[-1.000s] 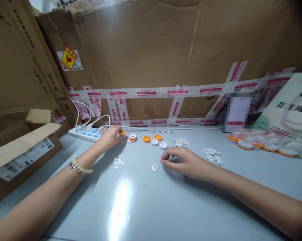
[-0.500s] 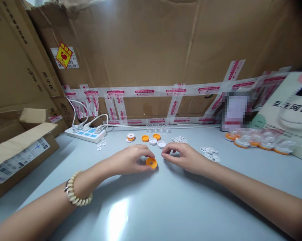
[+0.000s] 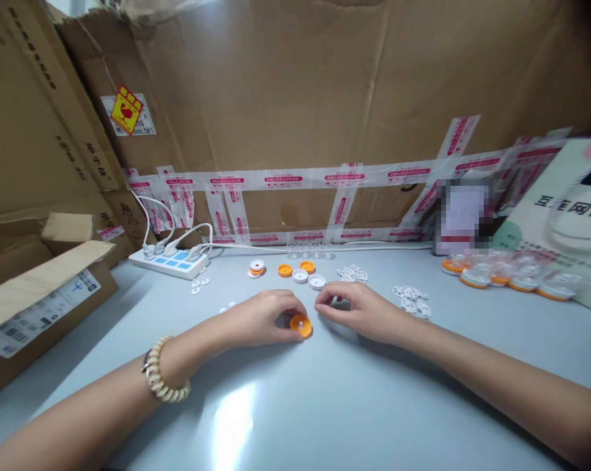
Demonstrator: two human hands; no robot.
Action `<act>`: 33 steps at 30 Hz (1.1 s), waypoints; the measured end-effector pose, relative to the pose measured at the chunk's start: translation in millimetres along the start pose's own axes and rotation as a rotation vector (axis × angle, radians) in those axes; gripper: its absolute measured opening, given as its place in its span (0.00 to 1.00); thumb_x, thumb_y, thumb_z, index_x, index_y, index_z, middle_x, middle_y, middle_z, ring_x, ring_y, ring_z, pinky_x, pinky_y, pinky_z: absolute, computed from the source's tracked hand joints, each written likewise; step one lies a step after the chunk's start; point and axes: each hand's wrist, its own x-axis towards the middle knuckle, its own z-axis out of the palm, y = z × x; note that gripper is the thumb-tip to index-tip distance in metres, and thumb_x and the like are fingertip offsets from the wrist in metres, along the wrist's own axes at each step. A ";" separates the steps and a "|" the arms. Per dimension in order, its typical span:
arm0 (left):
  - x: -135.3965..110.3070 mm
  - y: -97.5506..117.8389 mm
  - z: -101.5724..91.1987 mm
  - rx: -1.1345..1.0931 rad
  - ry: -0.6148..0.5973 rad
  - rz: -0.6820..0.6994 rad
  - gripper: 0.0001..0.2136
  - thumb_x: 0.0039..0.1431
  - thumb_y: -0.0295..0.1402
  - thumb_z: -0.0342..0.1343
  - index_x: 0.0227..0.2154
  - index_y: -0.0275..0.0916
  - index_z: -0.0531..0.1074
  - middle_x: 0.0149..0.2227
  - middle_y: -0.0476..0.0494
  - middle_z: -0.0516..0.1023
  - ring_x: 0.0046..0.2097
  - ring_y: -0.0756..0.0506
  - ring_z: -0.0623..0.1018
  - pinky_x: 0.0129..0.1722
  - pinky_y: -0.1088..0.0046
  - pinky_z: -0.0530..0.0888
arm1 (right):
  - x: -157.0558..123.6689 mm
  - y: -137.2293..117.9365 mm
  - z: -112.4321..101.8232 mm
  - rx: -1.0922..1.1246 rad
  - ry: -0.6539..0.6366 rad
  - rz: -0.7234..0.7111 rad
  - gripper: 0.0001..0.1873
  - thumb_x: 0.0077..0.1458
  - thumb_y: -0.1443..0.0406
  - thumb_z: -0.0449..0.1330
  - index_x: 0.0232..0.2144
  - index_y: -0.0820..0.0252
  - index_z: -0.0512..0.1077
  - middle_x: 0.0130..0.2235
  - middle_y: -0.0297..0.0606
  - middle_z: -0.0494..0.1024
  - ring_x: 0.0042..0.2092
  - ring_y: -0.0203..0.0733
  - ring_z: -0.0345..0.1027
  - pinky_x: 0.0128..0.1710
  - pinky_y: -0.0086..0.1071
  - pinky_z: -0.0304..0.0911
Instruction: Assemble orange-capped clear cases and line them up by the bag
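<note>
My left hand [image 3: 261, 318] is closed on an orange round cap [image 3: 301, 325], pressing it down on the grey table [image 3: 325, 405] near the middle. A small white piece shows in the cap's centre. My right hand [image 3: 359, 311] rests just to its right, fingers curled with thumb and forefinger pinched together; what they hold is too small to make out. A cream spiral band sits on my left wrist.
Behind the hands lie orange caps [image 3: 285, 269], white caps [image 3: 317, 282], small clear cups [image 3: 309, 249] and piles of white pieces [image 3: 412, 299]. Finished clear-and-orange units [image 3: 506, 277] stand at right. A power strip [image 3: 169, 261] and an open carton [image 3: 35, 294] are at left; cardboard walls surround the table.
My left hand took an orange cap from the back row, brought it to the middle of the table and lowered it over the white piece. My right hand barely moved.
</note>
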 end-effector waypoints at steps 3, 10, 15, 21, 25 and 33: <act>-1.4 -1.3 -9.1 -0.026 -0.010 -0.015 0.15 0.51 0.38 0.58 0.41 0.38 0.70 0.40 0.43 0.74 0.41 0.46 0.73 0.41 0.71 0.69 | -0.7 -0.9 -0.1 -0.007 -0.006 -0.001 0.09 0.52 0.64 0.53 0.29 0.59 0.72 0.32 0.36 0.76 0.36 0.39 0.68 0.38 0.33 0.60; -30.5 -26.7 -81.9 0.237 -0.068 -0.309 0.07 0.51 0.33 0.54 0.31 0.39 0.73 0.34 0.47 0.77 0.36 0.48 0.74 0.34 0.76 0.68 | -1.2 -1.6 0.6 -0.006 -0.010 0.030 0.09 0.52 0.62 0.53 0.28 0.59 0.71 0.33 0.37 0.76 0.37 0.40 0.67 0.38 0.34 0.60; -38.9 -54.5 -91.0 0.359 -0.351 -0.558 0.08 0.42 0.26 0.53 0.28 0.38 0.74 0.30 0.48 0.77 0.30 0.48 0.73 0.26 0.78 0.65 | -0.9 -1.8 1.6 0.003 -0.014 0.044 0.09 0.52 0.61 0.53 0.27 0.59 0.71 0.33 0.37 0.75 0.36 0.40 0.67 0.36 0.34 0.60; -32.5 -60.5 -80.9 0.381 -0.348 -0.543 0.10 0.42 0.26 0.52 0.29 0.39 0.74 0.30 0.48 0.77 0.31 0.48 0.74 0.26 0.79 0.65 | -1.0 -2.9 1.1 0.002 -0.015 0.043 0.09 0.52 0.61 0.53 0.27 0.59 0.71 0.33 0.37 0.75 0.36 0.40 0.67 0.38 0.34 0.61; -39.9 -60.3 -89.9 0.449 -0.364 -0.657 0.09 0.39 0.26 0.53 0.26 0.38 0.75 0.30 0.46 0.77 0.30 0.47 0.73 0.24 0.78 0.65 | -1.5 -1.8 0.6 0.016 -0.022 0.030 0.09 0.51 0.62 0.53 0.27 0.59 0.71 0.33 0.37 0.76 0.36 0.40 0.67 0.38 0.34 0.61; -39.4 -69.7 -86.9 0.424 -0.450 -0.711 0.07 0.35 0.29 0.56 0.22 0.38 0.76 0.27 0.45 0.77 0.26 0.46 0.71 0.23 0.76 0.64 | -1.5 -4.7 0.2 -0.003 -0.025 0.037 0.08 0.51 0.62 0.53 0.27 0.59 0.71 0.33 0.37 0.76 0.36 0.40 0.67 0.38 0.34 0.61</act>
